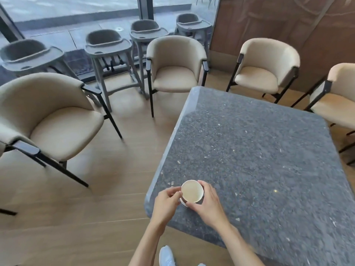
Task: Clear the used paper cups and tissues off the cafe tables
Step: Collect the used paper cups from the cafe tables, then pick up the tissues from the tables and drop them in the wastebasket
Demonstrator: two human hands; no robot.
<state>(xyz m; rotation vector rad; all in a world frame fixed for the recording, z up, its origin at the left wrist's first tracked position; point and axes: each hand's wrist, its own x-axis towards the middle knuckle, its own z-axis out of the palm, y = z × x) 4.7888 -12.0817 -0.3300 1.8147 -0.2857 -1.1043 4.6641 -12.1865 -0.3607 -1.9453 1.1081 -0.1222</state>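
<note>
shoe: a pale blue shoe point(166, 256) shows at the bottom of the view, on the wooden floor point(107, 217) just off the table's near edge
left hand: the left hand point(166, 202) reaches over the table's near-left corner; its fingers are curled, thumb and fingertips touching the cup's left rim and side
right hand: the right hand point(208, 205) lies over the table surface, fingers and thumb wrapped round the right side of the cup, one fingertip at the far rim
paper cup: a white paper cup point(192, 193) stands upright at the table's near-left corner, held between both hands; its mouth is open and the inside looks pale beige; a second rim seems to show just below it, though whether cups are stacked I cannot tell
table: a dark grey speckled stone table point(259, 160) fills the right half of the view
chairs: a beige armchair point(51, 120) with black legs stands off the table's left edge; three like it stand around the far end and the right edge
high chairs: four grey high chairs point(109, 47) stand in a row by the window point(67, 8), beyond the left chairs
wall: a brown panelled wall point(288, 22) rises beyond the table's far edge
</note>
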